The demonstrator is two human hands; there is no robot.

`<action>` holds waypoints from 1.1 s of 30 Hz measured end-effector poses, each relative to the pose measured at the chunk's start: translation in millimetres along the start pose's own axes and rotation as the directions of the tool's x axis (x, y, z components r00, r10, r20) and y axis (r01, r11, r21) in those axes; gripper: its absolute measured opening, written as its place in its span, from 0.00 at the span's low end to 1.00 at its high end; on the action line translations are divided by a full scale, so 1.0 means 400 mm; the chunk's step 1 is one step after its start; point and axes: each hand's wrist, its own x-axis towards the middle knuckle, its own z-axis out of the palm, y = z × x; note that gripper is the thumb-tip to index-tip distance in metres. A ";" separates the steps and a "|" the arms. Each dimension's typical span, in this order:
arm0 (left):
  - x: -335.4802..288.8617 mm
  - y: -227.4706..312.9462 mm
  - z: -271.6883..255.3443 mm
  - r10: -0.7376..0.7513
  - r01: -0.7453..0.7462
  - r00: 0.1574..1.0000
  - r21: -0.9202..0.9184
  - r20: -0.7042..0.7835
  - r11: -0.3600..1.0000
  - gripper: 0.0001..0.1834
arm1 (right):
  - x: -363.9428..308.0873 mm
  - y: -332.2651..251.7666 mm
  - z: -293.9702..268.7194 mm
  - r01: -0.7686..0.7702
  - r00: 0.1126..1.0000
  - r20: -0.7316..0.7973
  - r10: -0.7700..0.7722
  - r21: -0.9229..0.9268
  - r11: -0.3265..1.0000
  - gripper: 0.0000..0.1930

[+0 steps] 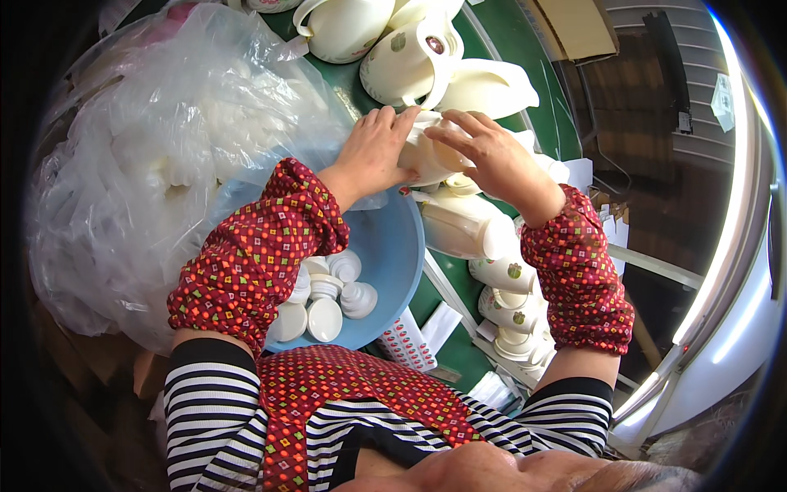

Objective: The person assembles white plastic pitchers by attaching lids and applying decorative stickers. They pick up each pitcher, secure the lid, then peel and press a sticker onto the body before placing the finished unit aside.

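Note:
A cream plastic jug (433, 157) is between my two hands at the middle of the work surface. My left hand (375, 156) grips its left side, with the thumb toward me and the fingers on the far side. From the right, my right hand (498, 160) curls its fingers over the jug's upper part. The fingers partly hide the jug's opening. Just below them lies another cream jug (463, 223) on its side. To the left, a blue basin (403, 254) holds several white ridged stoppers (325, 320).
A large clear plastic bag (180, 139) of pale items bulges on the left, overlapping the basin. More cream jugs (406, 66) crowd the far side of the green table (560, 107). Printed cream pieces (508, 310) line the right edge. A sticker sheet (406, 343) lies beside the basin.

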 end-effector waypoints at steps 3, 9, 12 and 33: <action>0.010 -0.009 -0.007 0.029 -0.029 0.999 0.004 -0.013 1.000 0.58 | 0.019 -0.027 -0.026 -0.288 0.953 0.108 0.282 0.045 0.957 0.34; -0.005 -0.015 -0.006 0.023 -0.023 1.000 0.010 -0.012 1.000 0.58 | 0.030 -0.090 -0.056 -0.412 0.905 0.088 0.416 -0.059 0.909 0.45; -0.005 -0.018 0.004 0.034 -0.033 0.999 0.019 -0.029 0.999 0.58 | 0.018 -0.091 -0.052 -0.295 0.950 0.096 0.296 -0.027 0.955 0.47; -0.008 -0.010 0.008 0.016 -0.016 1.000 0.042 -0.009 0.999 0.56 | 0.011 -0.022 -0.008 0.009 0.997 0.076 -0.005 -0.054 0.998 0.35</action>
